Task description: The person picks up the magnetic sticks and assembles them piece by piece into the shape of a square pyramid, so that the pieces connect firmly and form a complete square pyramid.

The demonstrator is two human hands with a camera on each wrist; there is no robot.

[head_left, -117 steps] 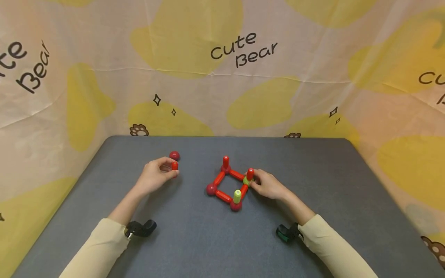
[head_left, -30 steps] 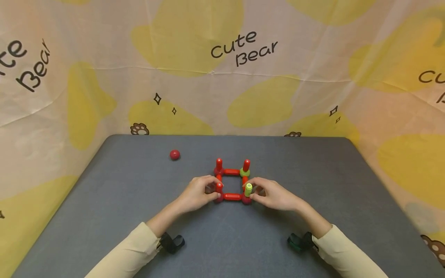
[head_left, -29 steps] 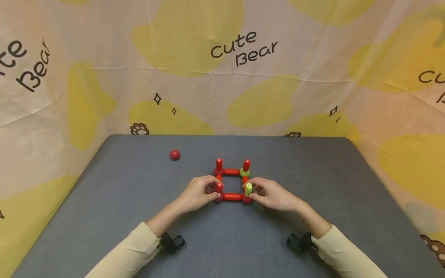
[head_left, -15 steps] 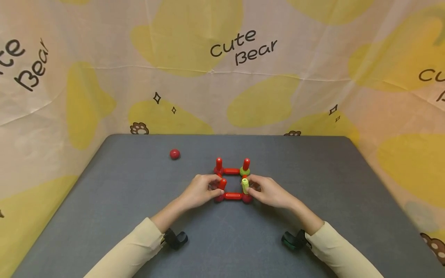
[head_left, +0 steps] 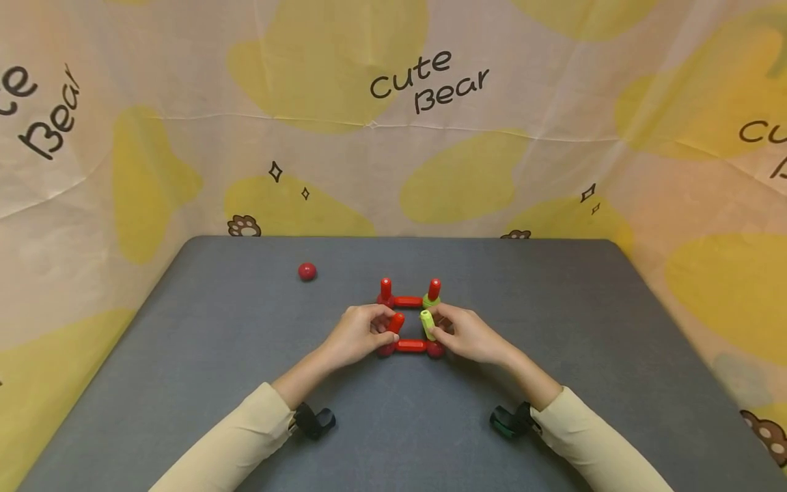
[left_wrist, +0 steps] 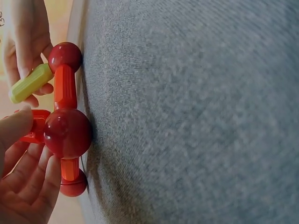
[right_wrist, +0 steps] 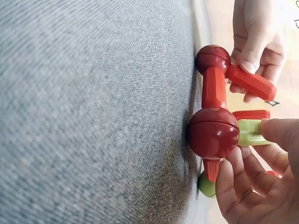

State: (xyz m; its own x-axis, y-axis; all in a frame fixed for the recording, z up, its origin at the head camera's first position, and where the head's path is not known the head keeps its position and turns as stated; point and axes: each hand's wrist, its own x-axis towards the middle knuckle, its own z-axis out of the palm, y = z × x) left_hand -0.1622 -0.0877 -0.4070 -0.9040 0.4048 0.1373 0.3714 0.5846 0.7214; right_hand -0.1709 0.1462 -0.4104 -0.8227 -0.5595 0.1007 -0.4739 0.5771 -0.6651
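A square of red rods and balls lies mid-table, with one green ball at its far right corner. My left hand pinches a red rod between thumb and fingers. That rod stands on the near left red ball and leans inward. On the near right red ball stands a yellow-green rod, also leaning inward, pinched by my right hand. A red rod joins the two near balls. The side rods are mostly hidden by my hands in the head view.
Two more red rods stand upright on the far corners, one at left and one at right. A loose red ball sits at the back left of the grey table. A patterned cloth hangs behind.
My left hand has brought its red rod from the left to the near left ball. The square has turned to face me. Both held rods have since tipped inward.
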